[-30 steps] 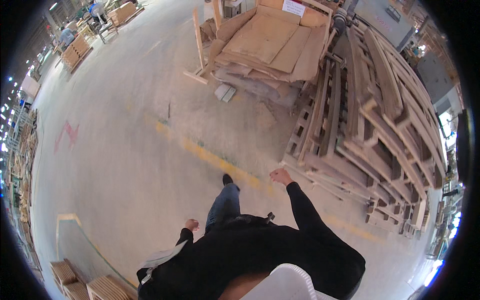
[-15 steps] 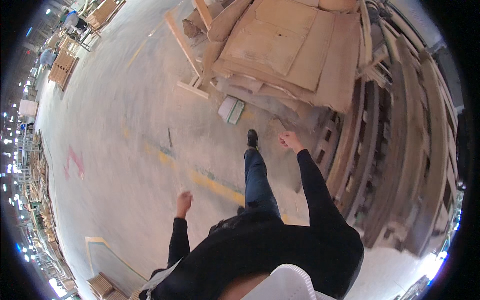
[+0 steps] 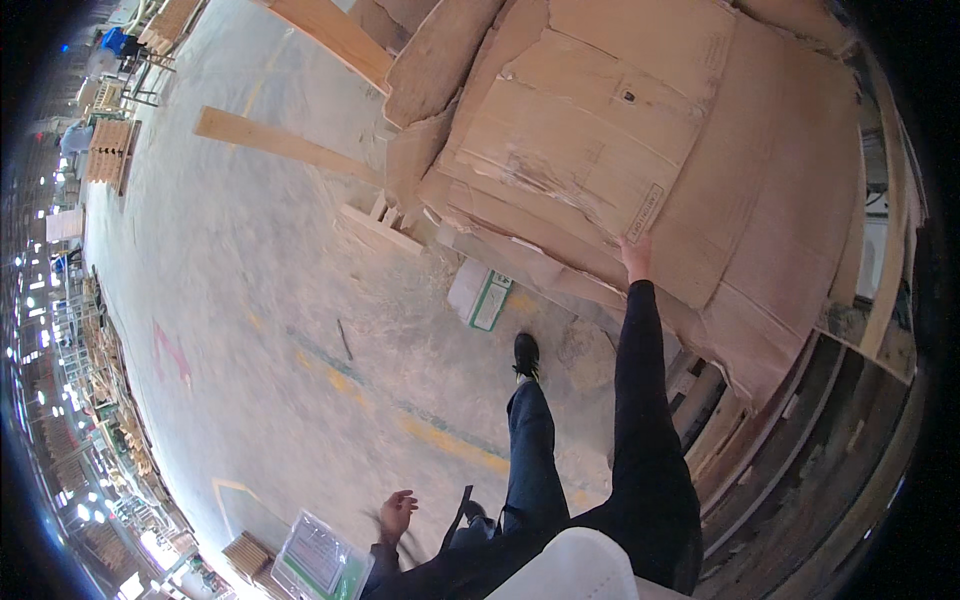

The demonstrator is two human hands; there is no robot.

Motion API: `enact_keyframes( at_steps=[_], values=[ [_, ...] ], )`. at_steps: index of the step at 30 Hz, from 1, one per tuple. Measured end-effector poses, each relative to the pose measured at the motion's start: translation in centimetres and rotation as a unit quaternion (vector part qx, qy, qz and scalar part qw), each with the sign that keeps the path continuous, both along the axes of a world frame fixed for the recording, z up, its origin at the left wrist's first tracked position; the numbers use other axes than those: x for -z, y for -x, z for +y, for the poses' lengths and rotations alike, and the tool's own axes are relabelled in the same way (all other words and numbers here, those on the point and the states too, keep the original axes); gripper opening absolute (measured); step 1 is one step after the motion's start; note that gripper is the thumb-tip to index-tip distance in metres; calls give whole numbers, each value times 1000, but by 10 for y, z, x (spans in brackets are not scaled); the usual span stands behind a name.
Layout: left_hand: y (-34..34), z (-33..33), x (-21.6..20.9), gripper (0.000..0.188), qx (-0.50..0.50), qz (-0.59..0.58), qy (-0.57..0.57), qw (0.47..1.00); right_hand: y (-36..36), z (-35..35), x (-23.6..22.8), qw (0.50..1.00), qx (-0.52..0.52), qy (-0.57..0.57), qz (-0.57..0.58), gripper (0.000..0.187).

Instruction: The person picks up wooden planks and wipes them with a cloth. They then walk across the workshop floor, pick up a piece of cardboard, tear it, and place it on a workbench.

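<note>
Scuffed floor (image 3: 240, 280) over here; person's right hand (image 3: 637, 260) touches the flattened cardboard pile (image 3: 600, 125) right of a wooden plank (image 3: 285, 146), can't tell if that grip's closed; left hand (image 3: 398, 513) hangs low, grip loosely half-open, nothing in it.

The floor (image 3: 250, 260) is bright, and the cardboard (image 3: 590, 110) shows clearly in soft light. White lights (image 3: 158, 548) glare along the left edge, where it all looks blurry. The wooden slats (image 3: 800, 480) bend near the rim, and the corners are black.
</note>
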State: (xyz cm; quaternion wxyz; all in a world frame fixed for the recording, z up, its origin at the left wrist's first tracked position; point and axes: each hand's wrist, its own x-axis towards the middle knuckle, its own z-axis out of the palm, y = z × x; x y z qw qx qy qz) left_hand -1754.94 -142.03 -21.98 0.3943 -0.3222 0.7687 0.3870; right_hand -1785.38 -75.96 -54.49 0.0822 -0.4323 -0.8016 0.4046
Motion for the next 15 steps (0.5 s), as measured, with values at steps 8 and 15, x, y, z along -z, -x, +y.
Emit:
enact_keyframes(
  at_steps=[8,15],
  values=[
    [43,31,5,26,-26,19,17,999,43,11,-29,968,89,222,-78,78],
    [18,25,3,27,-70,50,-42,995,51,-86,-135,894,83,440,18,47]
  ],
)
